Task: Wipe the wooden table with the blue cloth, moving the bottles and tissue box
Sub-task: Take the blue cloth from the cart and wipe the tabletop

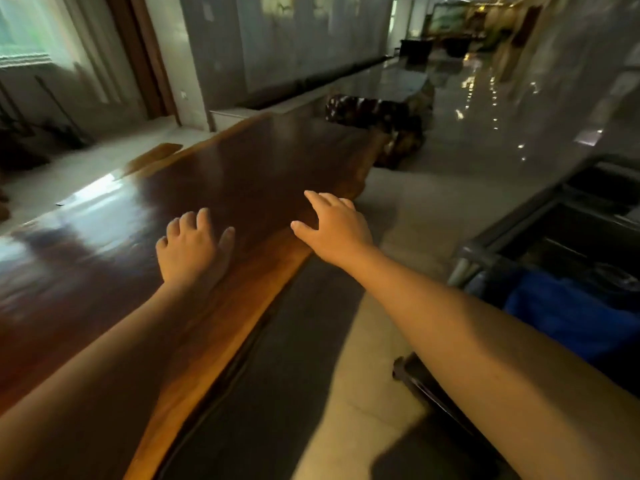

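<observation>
1. Both forearms reach out over the wooden table (249,174).
2. Left hand (188,247) hovers palm-down, fingers spread, empty.
3. Right hand (337,226) spreads empty above the table's edge.
4. One blue cloth (568,317) lies in one cart (512,233) at the right, well apart from both hands.

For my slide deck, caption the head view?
Both hands, left and right, empty over the wooden table.

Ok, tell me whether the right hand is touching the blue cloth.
Apart. The head view shows the right hand spread over the wooden table's edge, while the blue cloth lies in the cart at far right.
</observation>
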Motion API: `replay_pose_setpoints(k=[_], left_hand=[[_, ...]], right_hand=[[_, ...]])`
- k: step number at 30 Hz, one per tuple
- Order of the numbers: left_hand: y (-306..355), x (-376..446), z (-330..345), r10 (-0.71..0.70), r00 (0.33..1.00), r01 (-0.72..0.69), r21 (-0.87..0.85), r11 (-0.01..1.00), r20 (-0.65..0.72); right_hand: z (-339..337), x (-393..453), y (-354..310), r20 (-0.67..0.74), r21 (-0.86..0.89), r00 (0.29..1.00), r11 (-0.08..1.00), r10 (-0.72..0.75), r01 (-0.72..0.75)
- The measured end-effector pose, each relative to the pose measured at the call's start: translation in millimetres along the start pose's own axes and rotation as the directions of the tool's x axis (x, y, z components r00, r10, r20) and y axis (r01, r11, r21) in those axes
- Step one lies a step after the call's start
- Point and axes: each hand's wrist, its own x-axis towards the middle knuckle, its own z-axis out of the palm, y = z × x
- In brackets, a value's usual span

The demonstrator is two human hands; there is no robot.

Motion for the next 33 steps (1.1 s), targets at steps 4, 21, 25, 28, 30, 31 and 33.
replay_pose_setpoints(k=[4,21,25,28,30,31,33], left_hand=[[78,4,27,0.167,0.984,-0.161,-0.084,0.983,0.064],[340,-81,123,0.689,0.697,-0.62,-0.316,0.718,0.199],[370,-107,134,0.718,0.645,-0.62,-0.37,0.691,0.261],[388,-128,137,0.674,0.624,-0.452,-0.522,0.723,0.394],[398,-139,139,0.622,0.608,-0.26,-0.616,0.744,0.494],[402,-144,140,0.598,0.599,-0.178,-0.64,0.747,0.532],[410,-151,142,0.553,0.586,-0.035,-0.663,0.748,0.593]], right_hand=[[-37,-28,76,-0.064,-0.023,0.98,0.982,0.186,-0.188],[-142,-220,275,-0.337,-0.069,0.688,0.712,0.642,-0.699],[-145,-246,293,-0.336,-0.078,0.636,0.652,0.695,-0.754],[-145,-260,301,-0.326,-0.058,0.611,0.629,0.722,-0.775],[-144,-267,305,-0.316,-0.059,0.604,0.62,0.732,-0.782],[-143,-269,307,-0.315,-0.057,0.6,0.617,0.735,-0.785],[-141,-271,310,-0.313,-0.049,0.593,0.611,0.742,-0.79]])
